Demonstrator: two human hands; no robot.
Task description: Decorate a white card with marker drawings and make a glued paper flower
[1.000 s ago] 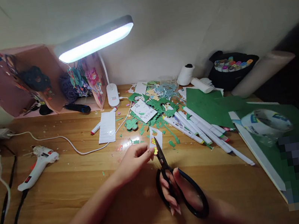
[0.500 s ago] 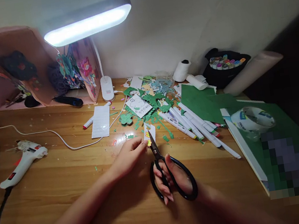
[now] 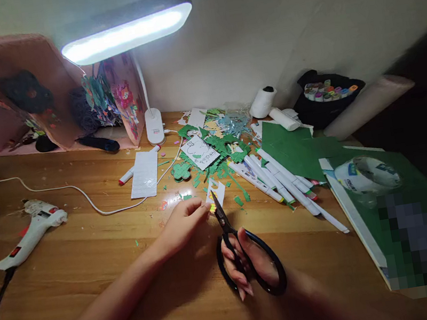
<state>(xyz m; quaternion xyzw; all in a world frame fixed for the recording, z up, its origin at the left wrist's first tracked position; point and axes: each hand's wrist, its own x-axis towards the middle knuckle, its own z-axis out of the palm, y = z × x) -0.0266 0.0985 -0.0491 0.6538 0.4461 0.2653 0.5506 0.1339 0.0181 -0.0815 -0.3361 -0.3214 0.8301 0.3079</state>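
Observation:
My left hand (image 3: pixel 186 222) pinches the lower left edge of a small white piece of paper (image 3: pixel 218 189) with yellow and orange shapes on it. In my right hand (image 3: pixel 253 259) is a pair of black-handled scissors (image 3: pixel 227 228), its loops around my fingers and thumb. The blades point away from me and meet the paper close to my left fingertips. Just beyond the paper lie green paper scraps (image 3: pixel 225 169), a green flower-shaped cutout (image 3: pixel 181 171) and a white card with a black line drawing (image 3: pixel 199 151).
A white glue gun (image 3: pixel 32 232) lies on the left, its black cord running off the table. Several markers (image 3: pixel 281 176) and green sheets (image 3: pixel 293 150) lie to the right, near a tape roll (image 3: pixel 366 174). A lit lamp (image 3: pixel 128 33) hangs over the back.
The view has shifted slightly. My right hand and the scissors sit a little lower and further right in the picture; both hands keep their hold on the paper and scissors.

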